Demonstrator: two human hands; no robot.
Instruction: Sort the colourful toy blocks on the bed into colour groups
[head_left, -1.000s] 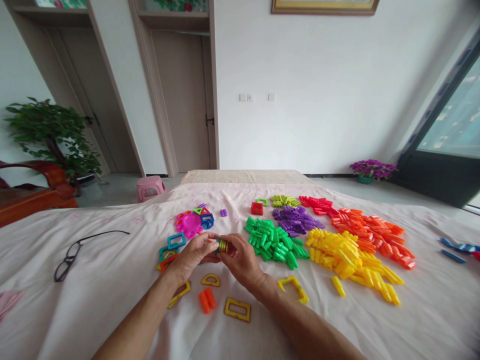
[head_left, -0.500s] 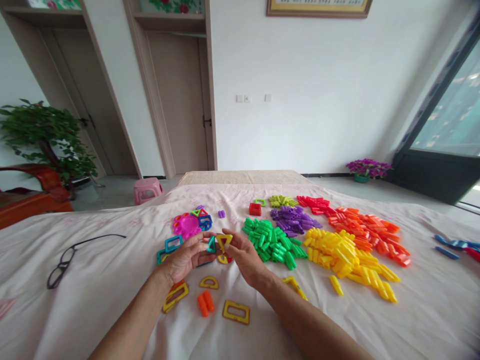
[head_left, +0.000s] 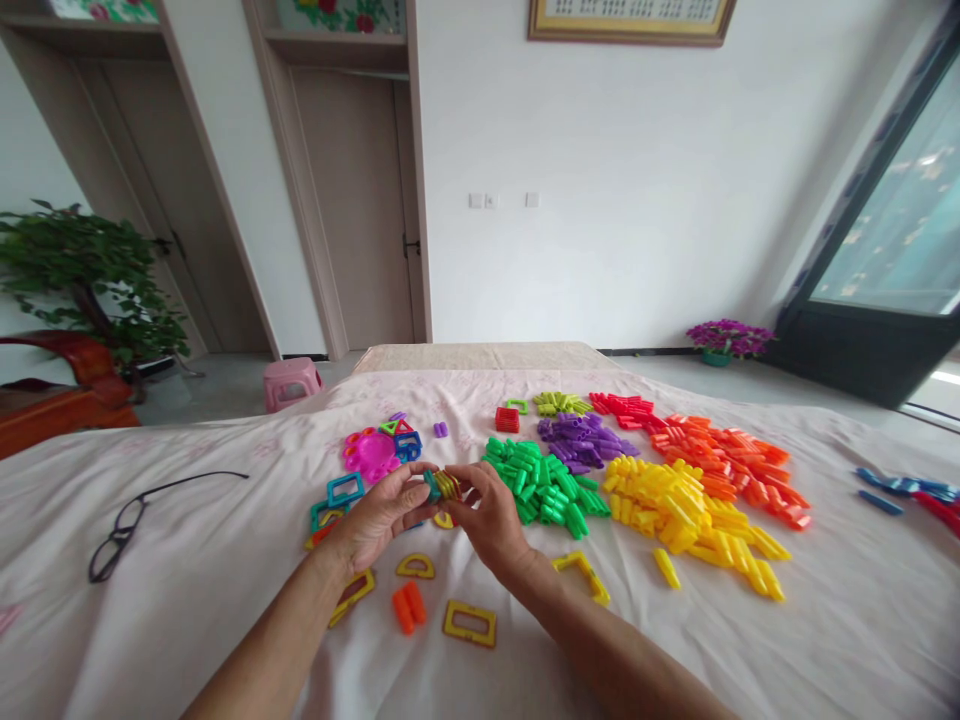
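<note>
My left hand [head_left: 377,522] is closed on teal triangular magnetic tiles [head_left: 431,486], seen nearly edge-on. Yellow triangular magnetic tiles [head_left: 448,485] are pinched in my right hand [head_left: 491,515], right up against the teal ones. Whether the two groups touch all along their faces, I cannot tell. Below the hands lie a yellow half-round tile [head_left: 415,566], two orange tubes [head_left: 409,607] and a yellow rectangular frame [head_left: 470,622]. Teal square frames [head_left: 345,489] sit beyond my left wrist, partly covered by it.
Heaps of green [head_left: 529,480], purple [head_left: 581,440], yellow [head_left: 675,500] and orange-red tubes [head_left: 739,460] spread to the right. A magenta wheel-like piece [head_left: 370,456] and a red tile stack [head_left: 507,419] lie farther back. Black glasses [head_left: 127,525] rest on the cloth at left.
The yellow triangle in my right hand has turned from face-on to nearly edge-on, showing several layers. It has come closer against the teal tiles. The view has shifted slightly.
</note>
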